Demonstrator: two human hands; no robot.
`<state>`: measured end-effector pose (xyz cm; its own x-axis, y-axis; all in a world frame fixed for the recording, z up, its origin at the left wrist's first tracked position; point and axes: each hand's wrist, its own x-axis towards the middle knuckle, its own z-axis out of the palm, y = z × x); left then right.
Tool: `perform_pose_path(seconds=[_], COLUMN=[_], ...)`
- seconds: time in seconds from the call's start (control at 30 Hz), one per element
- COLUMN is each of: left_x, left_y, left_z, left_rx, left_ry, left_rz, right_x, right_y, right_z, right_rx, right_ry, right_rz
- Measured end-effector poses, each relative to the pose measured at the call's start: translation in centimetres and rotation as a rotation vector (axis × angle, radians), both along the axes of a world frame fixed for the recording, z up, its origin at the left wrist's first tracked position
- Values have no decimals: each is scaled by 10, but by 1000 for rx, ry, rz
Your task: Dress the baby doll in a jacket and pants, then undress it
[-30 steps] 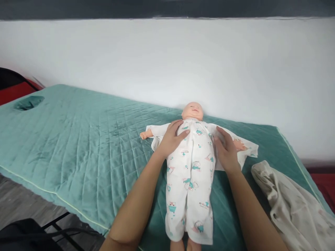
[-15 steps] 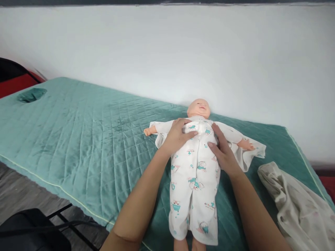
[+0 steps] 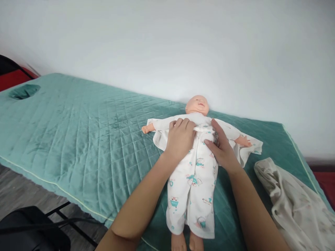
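A baby doll (image 3: pixel 197 105) lies on its back, arms spread, in a plain white top (image 3: pixel 195 119) and white printed pants (image 3: pixel 192 181). The waistband (image 3: pixel 204 129) sits high on the torso and looks bunched or folded. My left hand (image 3: pixel 181 137) is closed on its left part, fingers curled over the edge. My right hand (image 3: pixel 222 148) rests against the other side of the pants, index finger stretched towards the chest and thumb apart on the front. Its other fingers are partly hidden. Below the hems the doll's bare feet (image 3: pixel 187 241) show.
The doll lies on a green quilted bed cover (image 3: pixel 86 139) against a white wall (image 3: pixel 167 48). Spread cloth (image 3: pixel 161 137) lies under its arms. A crumpled pale garment (image 3: pixel 293 202) lies at right. A dark object (image 3: pixel 34 228) stands at lower left.
My left hand has gone from lying spread on the chest to curling over the waistband. The waistband is lower and more white top shows. My right hand stays at the side.
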<state>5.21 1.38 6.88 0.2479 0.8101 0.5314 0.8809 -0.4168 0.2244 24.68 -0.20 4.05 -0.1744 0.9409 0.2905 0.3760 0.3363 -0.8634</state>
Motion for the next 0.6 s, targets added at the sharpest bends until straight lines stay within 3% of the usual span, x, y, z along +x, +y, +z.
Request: perform_pose_path(seconds=[0.27,0.6], left_x=[-8,-9], left_y=[0,4], left_z=[-15,-22], left_rx=[224,186], left_ry=[-85,-163], left_rz=[-273,-274], right_x=[-7,-18], right_y=[-3,-10], right_z=[6,11], right_rx=[225,328], right_ry=[-170,-200], right_rz=[44,-83])
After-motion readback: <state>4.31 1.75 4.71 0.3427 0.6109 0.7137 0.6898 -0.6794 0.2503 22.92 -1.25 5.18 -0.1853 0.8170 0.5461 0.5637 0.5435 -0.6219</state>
